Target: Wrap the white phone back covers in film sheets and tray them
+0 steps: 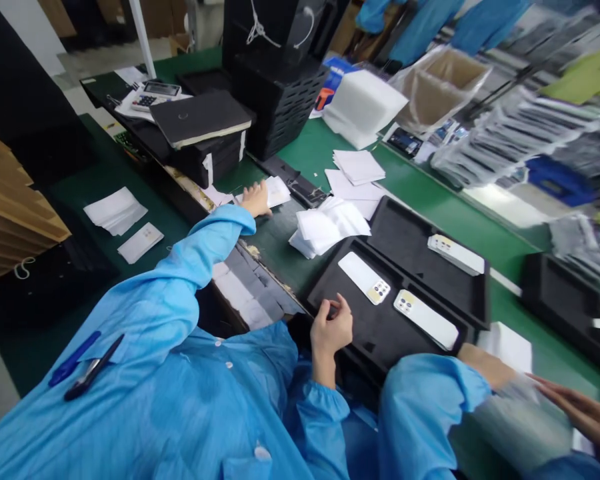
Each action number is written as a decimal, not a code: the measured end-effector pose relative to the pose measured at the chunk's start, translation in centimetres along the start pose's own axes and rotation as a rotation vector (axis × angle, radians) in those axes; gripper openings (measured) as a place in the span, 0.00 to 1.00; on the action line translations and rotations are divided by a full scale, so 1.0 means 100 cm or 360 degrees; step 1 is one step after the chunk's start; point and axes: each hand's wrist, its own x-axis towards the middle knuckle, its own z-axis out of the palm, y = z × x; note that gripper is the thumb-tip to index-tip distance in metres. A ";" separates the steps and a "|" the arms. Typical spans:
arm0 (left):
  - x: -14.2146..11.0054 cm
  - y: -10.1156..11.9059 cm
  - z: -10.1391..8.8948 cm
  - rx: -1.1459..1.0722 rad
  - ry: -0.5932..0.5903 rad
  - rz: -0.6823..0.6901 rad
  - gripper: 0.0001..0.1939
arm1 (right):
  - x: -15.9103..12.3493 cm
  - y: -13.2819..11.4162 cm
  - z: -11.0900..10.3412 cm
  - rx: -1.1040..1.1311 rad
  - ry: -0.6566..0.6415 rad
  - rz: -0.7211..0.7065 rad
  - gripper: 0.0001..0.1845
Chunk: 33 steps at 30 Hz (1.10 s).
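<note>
My left forearm (490, 370) comes out of a blue sleeve at the lower right; the hand itself is smeared by motion against a grey blurred shape. My right hand (583, 413) enters from the right edge with fingers stretched flat toward the left, just above a white sheet. A white pouch (507, 345) lies next to my forearm. In front sits a black tray (380, 333) holding two white phones (364, 277) (425, 319) back up. A co-worker in a blue coat fills the lower left, with one hand (330, 327) curled on the tray's edge and the other (256, 199) on white sheets.
A second black tray (410, 233) holds a third phone (455, 253). Piles of white foam sheets (330, 227) lie on the green table. Stacked black trays (275, 100), a calculator (153, 93) and a notebook stand at the back. Bagged goods crowd the right side.
</note>
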 end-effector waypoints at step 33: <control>-0.035 -0.025 0.027 -0.0903 0.0259 -0.0108 0.76 | -0.003 0.015 0.008 -0.0002 0.0101 -0.0290 0.31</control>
